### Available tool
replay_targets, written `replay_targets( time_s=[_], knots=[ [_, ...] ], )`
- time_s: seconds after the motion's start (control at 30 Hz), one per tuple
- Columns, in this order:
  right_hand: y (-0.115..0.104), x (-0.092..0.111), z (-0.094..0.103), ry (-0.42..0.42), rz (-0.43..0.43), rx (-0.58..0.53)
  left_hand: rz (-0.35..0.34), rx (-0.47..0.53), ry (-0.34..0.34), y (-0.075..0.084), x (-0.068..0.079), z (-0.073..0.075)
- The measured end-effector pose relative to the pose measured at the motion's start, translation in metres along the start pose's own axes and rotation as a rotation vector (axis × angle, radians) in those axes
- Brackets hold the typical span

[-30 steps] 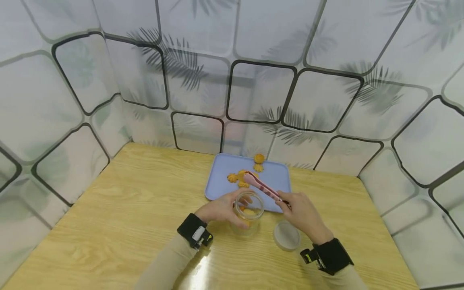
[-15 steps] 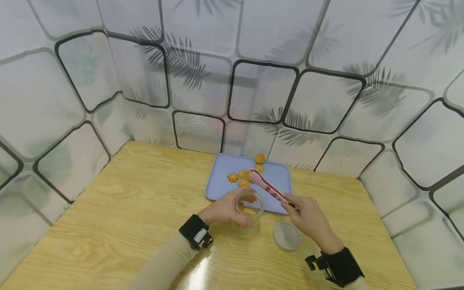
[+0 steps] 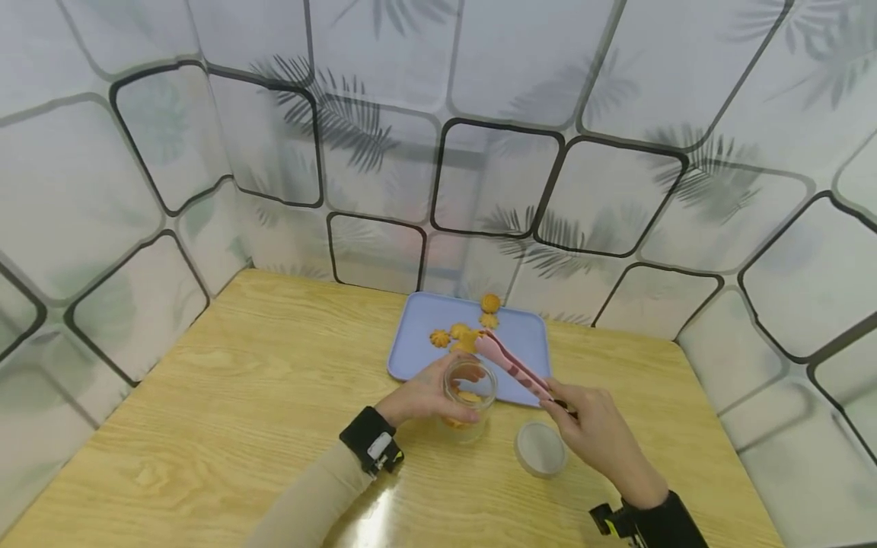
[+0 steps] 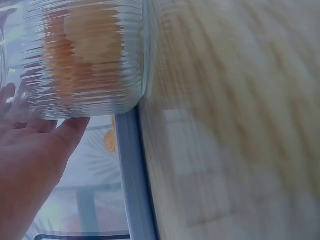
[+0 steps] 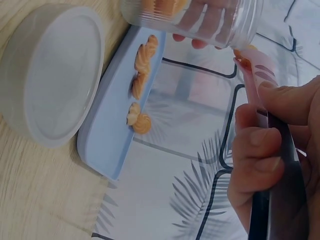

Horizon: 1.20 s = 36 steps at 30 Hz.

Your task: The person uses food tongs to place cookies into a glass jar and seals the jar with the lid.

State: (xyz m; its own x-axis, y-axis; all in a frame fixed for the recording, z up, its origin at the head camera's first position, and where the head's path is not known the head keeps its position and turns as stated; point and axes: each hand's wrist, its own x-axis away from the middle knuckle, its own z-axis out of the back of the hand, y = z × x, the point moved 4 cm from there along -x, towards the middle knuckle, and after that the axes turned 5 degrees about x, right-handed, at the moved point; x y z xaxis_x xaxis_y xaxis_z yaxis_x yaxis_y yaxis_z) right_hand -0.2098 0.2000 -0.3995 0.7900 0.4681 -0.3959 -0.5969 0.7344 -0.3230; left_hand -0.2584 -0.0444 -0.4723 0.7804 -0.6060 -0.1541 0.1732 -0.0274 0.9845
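Observation:
My left hand point(image 3: 426, 397) grips a clear ribbed glass jar point(image 4: 90, 102) from its left side, above the table near the tray's front edge. Inside the jar lie some orange-yellow cookies point(image 4: 95, 37). In my right hand point(image 3: 606, 434) I hold pink tongs point(image 3: 512, 365) with dark handles; their tips point left, just behind the jar's open mouth. A cookie point(image 5: 245, 52) is pinched at the tong tips. Several cookies point(image 5: 142, 62) lie on a light blue tray point(image 3: 425, 313) behind the jar, partly hidden by the tongs and the held cookie in the head view.
A round whitish lid point(image 3: 540, 449) lies on the wooden table point(image 3: 260, 396), right of the jar and in front of the tray. A patterned curtain point(image 3: 384, 175) surrounds the table's back and sides.
My right hand has shifted right and toward me, and the tong tips have moved slightly right with a cookie in them. My left hand has stayed nearly in place around the jar.

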Motion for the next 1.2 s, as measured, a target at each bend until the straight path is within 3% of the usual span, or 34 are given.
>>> replay_targets(
  time_s=[0.4, 0.67, 0.83, 1.2],
  knots=[
    [-0.015, 0.009, 0.006, 0.049, 0.065, -0.082, 0.034, -0.012, 0.007, -0.003, 0.001, 0.004],
    [-0.018, 0.024, 0.005, 0.045, 0.024, -0.117, 0.140, 0.126, -0.041, -0.004, 0.004, -0.002],
    [-0.020, 0.027, 0.003, 0.044, 0.027, -0.126, 0.184, 0.093, -0.006, -0.005, 0.005, 0.001],
    [-0.021, 0.031, 0.003, 0.044, 0.103, -0.116, 0.149, 0.067, -0.026, -0.007, 0.007, 0.011]
  ],
)
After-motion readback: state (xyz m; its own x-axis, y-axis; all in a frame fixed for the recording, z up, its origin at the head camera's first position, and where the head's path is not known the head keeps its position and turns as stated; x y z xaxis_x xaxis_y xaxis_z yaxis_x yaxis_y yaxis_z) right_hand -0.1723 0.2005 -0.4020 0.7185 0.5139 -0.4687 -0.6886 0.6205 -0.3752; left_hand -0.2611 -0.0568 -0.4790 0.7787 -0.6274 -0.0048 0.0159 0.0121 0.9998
